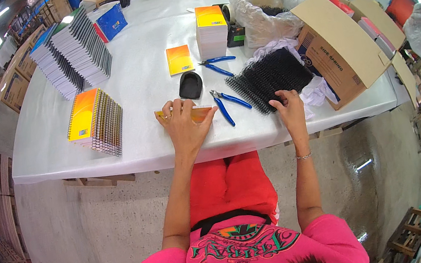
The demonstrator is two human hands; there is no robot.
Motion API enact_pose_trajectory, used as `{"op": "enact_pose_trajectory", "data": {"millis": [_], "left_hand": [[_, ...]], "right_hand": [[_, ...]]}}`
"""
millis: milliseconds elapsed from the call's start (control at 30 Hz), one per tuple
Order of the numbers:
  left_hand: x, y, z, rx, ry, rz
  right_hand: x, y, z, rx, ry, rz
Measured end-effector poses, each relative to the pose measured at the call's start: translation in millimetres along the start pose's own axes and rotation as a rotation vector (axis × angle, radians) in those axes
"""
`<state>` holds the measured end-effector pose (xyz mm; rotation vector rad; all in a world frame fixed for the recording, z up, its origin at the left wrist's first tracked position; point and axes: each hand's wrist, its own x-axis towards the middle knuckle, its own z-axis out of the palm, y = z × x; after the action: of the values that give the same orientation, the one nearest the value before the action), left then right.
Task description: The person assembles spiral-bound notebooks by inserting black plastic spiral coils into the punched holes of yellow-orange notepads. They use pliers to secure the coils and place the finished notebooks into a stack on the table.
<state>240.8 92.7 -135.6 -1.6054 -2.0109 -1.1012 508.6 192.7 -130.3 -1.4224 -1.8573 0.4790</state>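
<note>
My left hand [183, 124] grips a small yellow-orange notebook [200, 113] near the table's front edge, fingers over its far side and thumb at its right end. Much of the notebook is hidden under the hand. At the lower right corner of a pile of black spiral binding coils [280, 74], my right hand [290, 107] pinches the end of a coil; its fingertips partly hide the hold. Between the hands lie two blue-handled cutting pliers [230, 102], [218, 66]. A black oval pad or dish [190, 85] sits just beyond the left hand.
Spiral-bound yellow notebooks [94, 121] are stacked at left, before taller spiral-bound stacks [81, 47]. A yellow notebook [179, 59] lies beside an unbound stack [211, 34]. An open cardboard box [342, 54] and clear plastic bag [264, 13] stand at right. Another person sits across the table.
</note>
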Motion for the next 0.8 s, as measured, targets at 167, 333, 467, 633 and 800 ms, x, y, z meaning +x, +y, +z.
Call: {"op": "enact_pose_trajectory", "data": {"millis": [167,333,467,633,800], "left_hand": [[-1.0,-0.9,-2.5,-0.014,0.012,0.032],[-4.6,-6.3,-14.0,0.043,0.098,0.022],[-10.6,-12.3,-15.3,0.080,0.109,-0.003],[-10.7,-9.0,-16.9,0.086,0.034,-0.017],[-9.0,-10.3,-18.3,0.083,0.007,-0.020]], "right_hand": [[-8.2,3.7,3.8,-0.035,0.054,-0.138],[5.6,7.6,1.3,-0.002,-0.034,-0.117],[10.5,-2.0,-3.5,0.071,-0.121,0.027],[13.3,-2.3,-10.6,0.136,-0.151,0.136],[4.3,2.7,0.2,-0.018,-0.002,-0.059]]}}
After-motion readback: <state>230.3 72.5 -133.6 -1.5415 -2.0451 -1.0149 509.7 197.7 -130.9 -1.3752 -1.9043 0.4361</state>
